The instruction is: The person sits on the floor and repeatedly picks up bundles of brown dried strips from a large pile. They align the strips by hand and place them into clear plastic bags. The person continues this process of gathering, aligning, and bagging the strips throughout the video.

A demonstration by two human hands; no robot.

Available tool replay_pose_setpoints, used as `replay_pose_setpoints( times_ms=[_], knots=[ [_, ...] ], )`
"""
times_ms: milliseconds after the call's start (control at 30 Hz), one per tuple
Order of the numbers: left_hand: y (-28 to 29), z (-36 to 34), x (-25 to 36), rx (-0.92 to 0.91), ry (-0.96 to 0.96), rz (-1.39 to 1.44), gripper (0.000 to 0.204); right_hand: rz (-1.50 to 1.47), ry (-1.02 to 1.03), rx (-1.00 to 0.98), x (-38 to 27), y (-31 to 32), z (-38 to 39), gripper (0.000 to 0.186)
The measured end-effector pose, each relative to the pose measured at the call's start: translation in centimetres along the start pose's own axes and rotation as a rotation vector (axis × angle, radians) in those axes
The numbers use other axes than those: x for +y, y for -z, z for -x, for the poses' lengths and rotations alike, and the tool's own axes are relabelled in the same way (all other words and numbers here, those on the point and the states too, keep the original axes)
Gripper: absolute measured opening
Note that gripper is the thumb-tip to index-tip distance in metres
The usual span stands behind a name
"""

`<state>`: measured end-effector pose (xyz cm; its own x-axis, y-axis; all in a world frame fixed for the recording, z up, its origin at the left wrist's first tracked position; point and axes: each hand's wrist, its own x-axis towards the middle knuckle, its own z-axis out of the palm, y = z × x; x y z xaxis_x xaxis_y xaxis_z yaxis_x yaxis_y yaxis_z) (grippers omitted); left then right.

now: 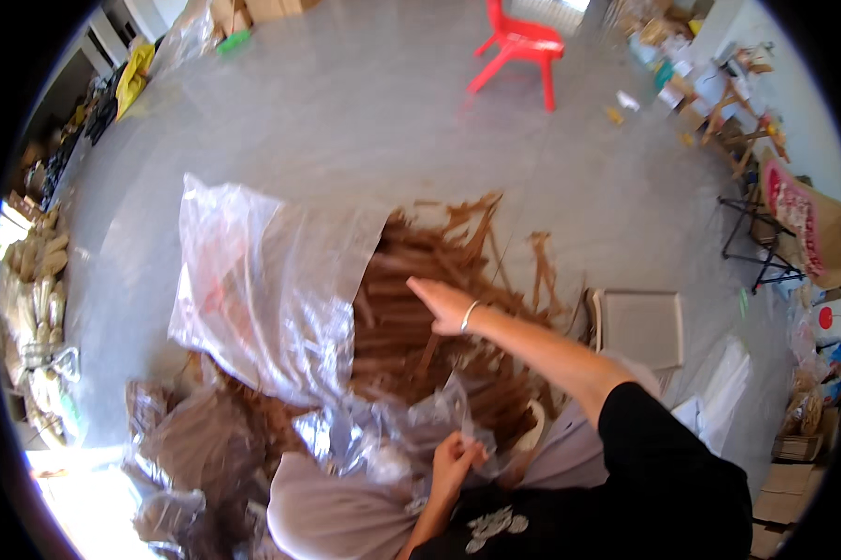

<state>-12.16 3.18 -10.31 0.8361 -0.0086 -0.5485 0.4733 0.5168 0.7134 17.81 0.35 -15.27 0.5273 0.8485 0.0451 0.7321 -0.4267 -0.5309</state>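
My right hand (442,306) reaches out over a broad pile of long, flat brown strips (406,341). Its fingers are stretched out and nothing shows in them. A bangle circles that wrist. Close to my lap, my left hand (456,457) pinches the edge of a crumpled clear plastic bag (453,406). A large whitish see-through plastic sheet or bag (290,299) covers the left part of the pile. What the strips are made of I cannot tell.
Dark plastic bags (206,443) lie at my left. A beige tray (639,327) rests on the floor at right, with white plastic (723,387) nearby. A red chair (523,47) stands far ahead. A folding chair (793,229) and clutter line the right wall; bundles (42,299) line the left.
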Motion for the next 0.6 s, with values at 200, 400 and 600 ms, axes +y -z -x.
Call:
replay_pose_setpoints(
  times_ms=[200,400,600],
  knots=[
    [0.1,0.3,0.2,-0.027,0.058,0.112,0.007,0.201,-0.101,-0.303,-1.7,-1.6,4.1,0.117],
    [0.3,-0.6,-0.3,-0.011,0.108,0.065,0.008,0.337,-0.099,-0.111,0.4,-2.0,2.2,0.117],
    [0.7,-1.0,-0.2,-0.003,0.139,0.147,0.008,0.316,-0.220,-0.357,2.3,0.5,-2.6,0.138]
  ],
)
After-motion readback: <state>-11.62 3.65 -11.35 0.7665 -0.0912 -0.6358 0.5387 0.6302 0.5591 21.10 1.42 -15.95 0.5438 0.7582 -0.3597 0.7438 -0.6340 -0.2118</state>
